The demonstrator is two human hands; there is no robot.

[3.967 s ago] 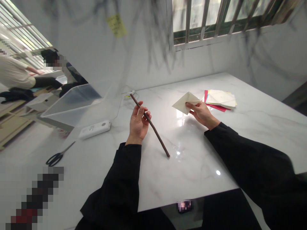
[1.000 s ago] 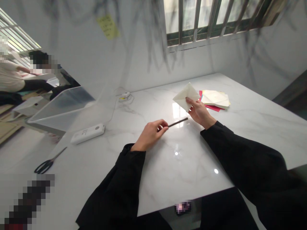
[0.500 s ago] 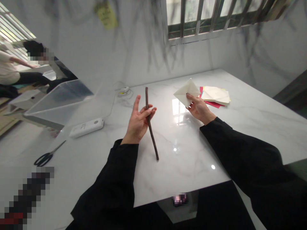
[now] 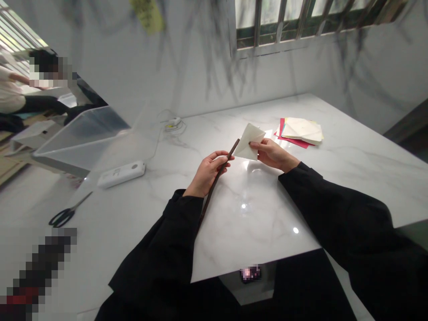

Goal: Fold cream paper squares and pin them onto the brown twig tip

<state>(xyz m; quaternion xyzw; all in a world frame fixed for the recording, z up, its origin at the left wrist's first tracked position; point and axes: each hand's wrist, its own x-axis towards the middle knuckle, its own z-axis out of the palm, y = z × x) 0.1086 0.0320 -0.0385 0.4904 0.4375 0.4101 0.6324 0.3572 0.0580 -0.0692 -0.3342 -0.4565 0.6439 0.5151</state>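
Left hand point(image 4: 207, 171) gripping thin dark stick point(image 4: 218, 177) near its upper third, fingers curled round it. Stick tilted, top end pointing up-right and touching edge of folded cream paper point(image 4: 248, 141); lower end running back down beside the black sleeve. Right hand point(image 4: 271, 154) pinching same folded paper at its right corner, thumb on top, paper held just above white marble table point(image 4: 267, 214). Both hands close together, stick tip between them.

Further out: stack of coloured paper sheets point(image 4: 299, 132) flat on table, just beyond right hand, red sheet lowest, cream on top. Clear plastic bin point(image 4: 83, 140) at far left, tilted on its side; contents can't be made out. White power strip point(image 4: 121, 173) in front of bin. Black scissors point(image 4: 65, 214) near left table edge. Small white device with coiled cable point(image 4: 174, 122) near wall. Another person point(image 4: 20, 96) in background, well apart.
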